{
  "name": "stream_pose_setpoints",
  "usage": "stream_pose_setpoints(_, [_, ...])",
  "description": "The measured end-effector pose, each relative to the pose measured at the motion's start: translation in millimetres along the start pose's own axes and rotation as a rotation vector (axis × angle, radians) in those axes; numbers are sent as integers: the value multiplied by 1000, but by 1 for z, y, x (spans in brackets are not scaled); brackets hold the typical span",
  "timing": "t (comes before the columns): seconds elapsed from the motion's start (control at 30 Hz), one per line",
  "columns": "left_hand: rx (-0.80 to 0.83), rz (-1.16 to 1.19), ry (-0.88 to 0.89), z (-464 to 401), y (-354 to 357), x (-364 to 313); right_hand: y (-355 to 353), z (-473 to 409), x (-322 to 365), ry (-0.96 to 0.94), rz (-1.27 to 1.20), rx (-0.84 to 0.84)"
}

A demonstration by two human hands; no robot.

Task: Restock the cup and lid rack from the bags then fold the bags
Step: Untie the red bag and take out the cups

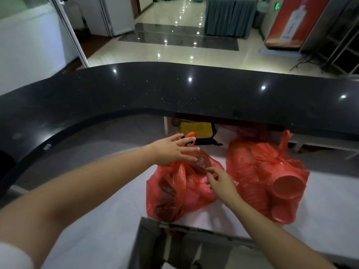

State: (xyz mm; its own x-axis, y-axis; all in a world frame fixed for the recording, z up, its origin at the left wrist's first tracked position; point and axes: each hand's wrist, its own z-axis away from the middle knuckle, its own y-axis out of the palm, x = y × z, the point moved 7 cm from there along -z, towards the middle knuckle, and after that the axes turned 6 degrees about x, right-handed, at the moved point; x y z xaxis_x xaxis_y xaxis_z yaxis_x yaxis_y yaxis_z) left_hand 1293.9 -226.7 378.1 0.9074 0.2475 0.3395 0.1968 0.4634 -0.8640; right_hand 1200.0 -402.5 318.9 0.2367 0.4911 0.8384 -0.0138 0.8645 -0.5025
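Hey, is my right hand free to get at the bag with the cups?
Probably yes: the right hand rests on the left bag, and the cup bag sits right beside it with nothing between.

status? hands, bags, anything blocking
Left hand open, over the left bag's handles. Right hand fingering its mouth, grip unclear. Right bag knotted, cups inside, untouched. Nothing blocking.

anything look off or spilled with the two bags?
Nothing spilled. The right bag slumps on its side, its stacked red cups pointing bottoms outward, still inside the plastic. The left bag sits tied, both hands at its knot.
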Motion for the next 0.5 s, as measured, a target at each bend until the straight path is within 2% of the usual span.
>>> stream_pose_setpoints(0.1, [43,-209,146,-15,-3,6,-3,4,1,10,4,-27])
stream_pose_setpoints(0.2, [89,-264,227,-26,3,4,-6,7,0,24,-22,-70])
stream_pose_setpoints(0.33, [113,-113,232,-35,13,-3,-12,9,1,18,-35,-122])
stream_pose_setpoints(0.5, [171,114,76,-22,7,26,-26,4,11,-47,18,-158])
